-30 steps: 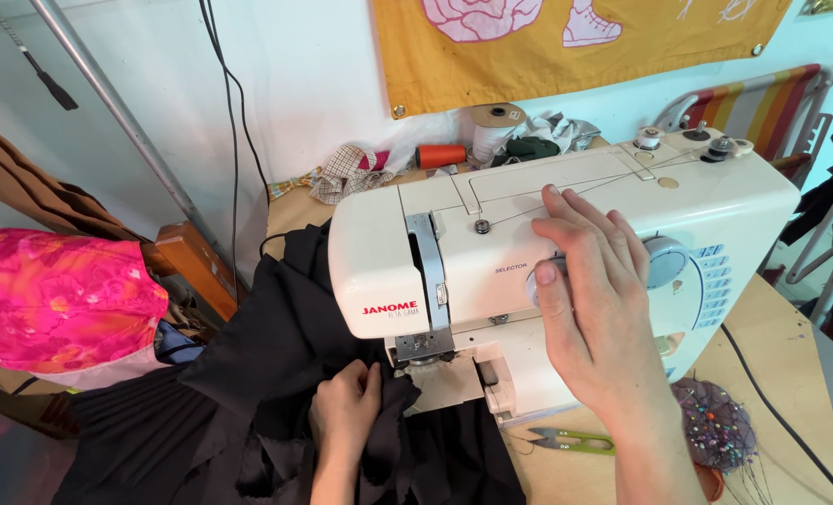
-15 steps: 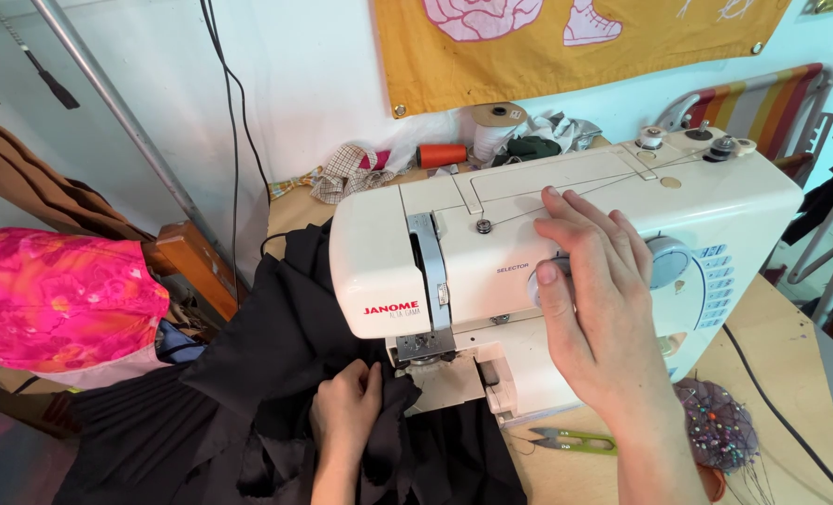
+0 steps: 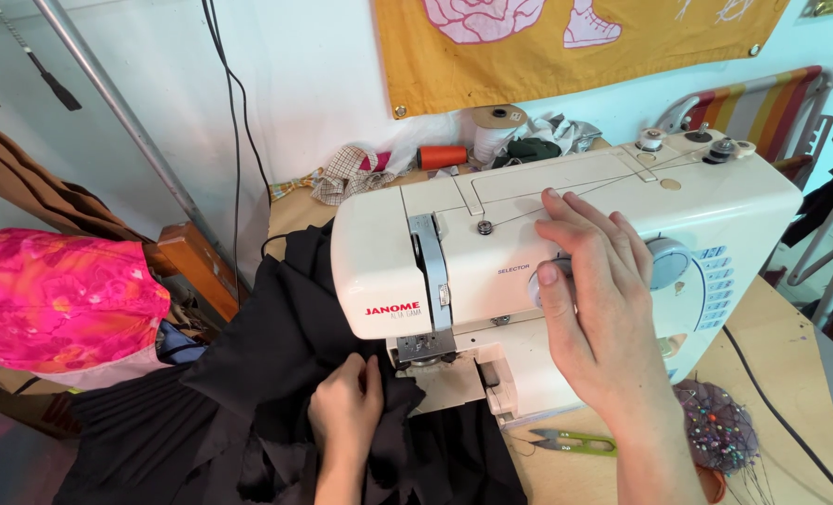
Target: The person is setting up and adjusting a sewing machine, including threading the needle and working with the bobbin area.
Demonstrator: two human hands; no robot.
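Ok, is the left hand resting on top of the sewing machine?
No, the left hand lies on the black cloth beside the needle; the right hand is on the sewing machine.

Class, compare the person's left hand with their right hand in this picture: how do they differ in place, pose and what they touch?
The left hand lies low on the black fabric beside the needle area; the right hand is raised against the front of the white sewing machine. The left hand's fingers are curled, pressing cloth; the right hand's fingers are spread, with the thumb at a dial. Both are bare and seen from the back.
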